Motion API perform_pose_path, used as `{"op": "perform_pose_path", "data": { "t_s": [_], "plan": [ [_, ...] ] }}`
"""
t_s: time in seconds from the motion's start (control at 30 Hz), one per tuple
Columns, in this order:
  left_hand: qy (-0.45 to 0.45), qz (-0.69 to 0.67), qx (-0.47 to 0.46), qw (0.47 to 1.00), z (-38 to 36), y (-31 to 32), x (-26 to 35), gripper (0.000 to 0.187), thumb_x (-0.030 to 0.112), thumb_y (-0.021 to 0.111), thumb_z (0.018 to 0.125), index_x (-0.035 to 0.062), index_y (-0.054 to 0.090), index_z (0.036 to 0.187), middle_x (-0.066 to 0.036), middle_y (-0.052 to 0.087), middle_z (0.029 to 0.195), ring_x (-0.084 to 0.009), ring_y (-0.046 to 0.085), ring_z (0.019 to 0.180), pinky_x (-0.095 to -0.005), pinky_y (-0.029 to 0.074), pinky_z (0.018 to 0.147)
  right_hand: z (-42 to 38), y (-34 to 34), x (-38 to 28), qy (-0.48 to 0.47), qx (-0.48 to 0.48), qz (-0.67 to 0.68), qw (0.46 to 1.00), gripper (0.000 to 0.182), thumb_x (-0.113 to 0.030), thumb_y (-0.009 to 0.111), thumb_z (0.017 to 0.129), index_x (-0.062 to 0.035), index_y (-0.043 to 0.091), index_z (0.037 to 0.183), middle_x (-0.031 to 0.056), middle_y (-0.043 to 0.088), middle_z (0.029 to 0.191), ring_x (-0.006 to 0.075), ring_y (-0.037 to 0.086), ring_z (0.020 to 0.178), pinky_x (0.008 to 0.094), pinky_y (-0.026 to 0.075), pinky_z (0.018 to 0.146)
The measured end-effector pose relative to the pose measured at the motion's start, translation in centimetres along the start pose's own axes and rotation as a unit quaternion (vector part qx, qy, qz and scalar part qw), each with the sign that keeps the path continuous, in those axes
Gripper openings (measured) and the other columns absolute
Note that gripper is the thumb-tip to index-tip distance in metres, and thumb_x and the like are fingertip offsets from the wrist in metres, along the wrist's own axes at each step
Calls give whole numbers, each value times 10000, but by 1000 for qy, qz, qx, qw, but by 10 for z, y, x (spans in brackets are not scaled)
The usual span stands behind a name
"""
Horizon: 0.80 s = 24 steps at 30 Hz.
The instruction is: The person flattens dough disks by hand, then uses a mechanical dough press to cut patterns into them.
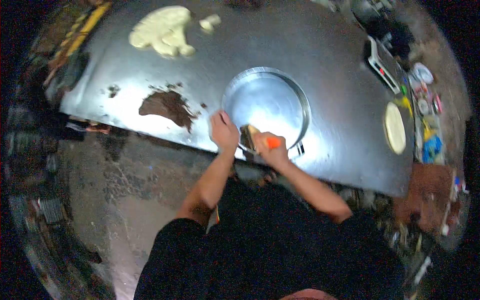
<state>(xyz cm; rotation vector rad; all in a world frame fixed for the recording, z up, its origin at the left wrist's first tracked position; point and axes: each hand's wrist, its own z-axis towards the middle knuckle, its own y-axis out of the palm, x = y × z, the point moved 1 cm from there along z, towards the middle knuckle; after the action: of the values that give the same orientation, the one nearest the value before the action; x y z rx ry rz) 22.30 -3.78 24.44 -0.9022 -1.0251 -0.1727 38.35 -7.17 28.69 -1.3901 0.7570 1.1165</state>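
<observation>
While clasping metal pan [265, 97] with left hand [223, 131], holds orange-handled brush [247, 136] in right hand [271, 150] at pan's near wall.

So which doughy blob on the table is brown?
The ragged doughy patch left of the round pan, nearest the left hand. It's dark brown; the big dough blob and little dough piece beyond it, and the oval at far right, are pale.

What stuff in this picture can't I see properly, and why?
In the head view:
- Brush: its handle is partly hidden by the right hand.
- Round pan: its near rim is partly covered by the right hand and brush.
- Red display: too small and blurred.
- Dark thing: cut off by the top edge.
</observation>
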Motion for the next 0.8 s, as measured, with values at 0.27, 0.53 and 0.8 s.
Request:
{"op": "perform_pose_path", "data": {
  "t_s": [0.27, 0.53, 0.8],
  "plan": [
    [23, 87, 16, 996, -2, 5, -4, 254, 264, 529, 900, 75, 600, 1053, -160, 567, 1026, -377, 587, 873, -443, 488, 734, 177, -29, 15, 49, -181, 110, 976, 137, -145, 621, 830, -11, 629, 853, 112, 608, 718, 227, 610, 693, 371, 470, 620],
    [-45, 103, 106, 988, -23, 10, 17, 221, 272, 517, 907, 94, 646, 889, -145, 576, 893, -357, 596, 817, -460, 480, 705, 78, -126, 56, -305, -59, -204, 928, 133, -178, 616, 814, -73, 675, 872, 150, 633, 668, 356, 616, 609, 432, 484, 558],
    [-60, 88, 81, 991, -14, 13, 2, 283, 325, 521, 886, 72, 646, 915, -185, 638, 886, -384, 612, 840, -470, 479, 732, -22, -205, 53, -204, 77, 11, 976, 107, -89, 652, 825, 9, 674, 860, 155, 688, 855, 254, 681, 788, 341, 540, 732]
  ]
}}
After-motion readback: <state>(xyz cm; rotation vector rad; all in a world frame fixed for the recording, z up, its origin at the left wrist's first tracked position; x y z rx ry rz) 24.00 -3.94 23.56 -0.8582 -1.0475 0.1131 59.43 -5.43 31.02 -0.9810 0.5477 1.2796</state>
